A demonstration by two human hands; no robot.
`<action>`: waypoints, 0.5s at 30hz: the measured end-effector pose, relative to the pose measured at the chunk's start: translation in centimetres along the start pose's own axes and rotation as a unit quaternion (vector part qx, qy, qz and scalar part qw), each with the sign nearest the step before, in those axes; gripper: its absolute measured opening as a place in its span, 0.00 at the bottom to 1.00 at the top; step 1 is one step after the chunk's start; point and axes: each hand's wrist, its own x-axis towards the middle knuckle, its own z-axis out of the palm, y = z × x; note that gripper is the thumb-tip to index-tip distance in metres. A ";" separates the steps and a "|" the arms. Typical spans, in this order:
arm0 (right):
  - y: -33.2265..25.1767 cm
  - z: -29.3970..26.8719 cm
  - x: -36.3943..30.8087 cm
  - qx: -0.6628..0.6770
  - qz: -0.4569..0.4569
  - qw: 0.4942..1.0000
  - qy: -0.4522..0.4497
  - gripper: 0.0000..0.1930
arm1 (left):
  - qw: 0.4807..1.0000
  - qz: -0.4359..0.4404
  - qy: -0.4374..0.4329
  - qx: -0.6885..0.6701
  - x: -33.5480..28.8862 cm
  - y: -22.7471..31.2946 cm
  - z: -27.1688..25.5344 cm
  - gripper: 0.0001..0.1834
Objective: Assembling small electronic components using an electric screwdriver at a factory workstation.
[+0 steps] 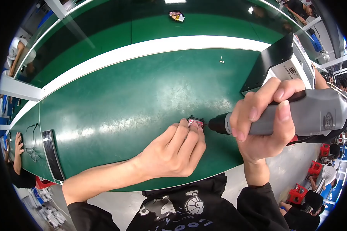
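Note:
Near the middle of the green bench, my left hand (177, 148) is closed on a small dark device housing (196, 122) with a red circuit board inside. Its fingertips pinch the near left edge of the housing. A grey power screwdriver (308, 113) lies sideways in my right hand (268, 115), whose fingers wrap round the body. The tool's black nose (216, 124) points left, and its tip reaches the right side of the housing. Whether the bit sits in a screw is too small to tell.
A white and black boxed machine (283, 63) stands at the right back. Tiny white bits (221, 60) lie left of it. A phone (53, 154) and glasses (32, 142) rest at the left. Another small device (176, 15) lies beyond the white rail (150, 43). Other people sit at both sides.

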 end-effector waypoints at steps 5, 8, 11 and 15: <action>-0.2 -0.1 0.0 0.011 0.016 1.000 0.001 0.09 | 1.000 0.001 0.009 0.009 0.4 0.1 0.1 0.08; 0.4 0.0 -0.1 0.025 0.021 0.999 -0.014 0.09 | 1.000 -0.001 0.013 0.020 0.4 0.0 0.0 0.04; 0.8 0.3 -0.1 0.061 0.028 0.997 -0.032 0.09 | 0.999 -0.018 -0.007 0.029 0.2 0.1 0.0 0.10; 0.3 0.3 -0.7 0.089 0.055 0.994 0.021 0.14 | 1.000 -0.014 -0.023 0.007 1.2 0.5 -0.8 0.17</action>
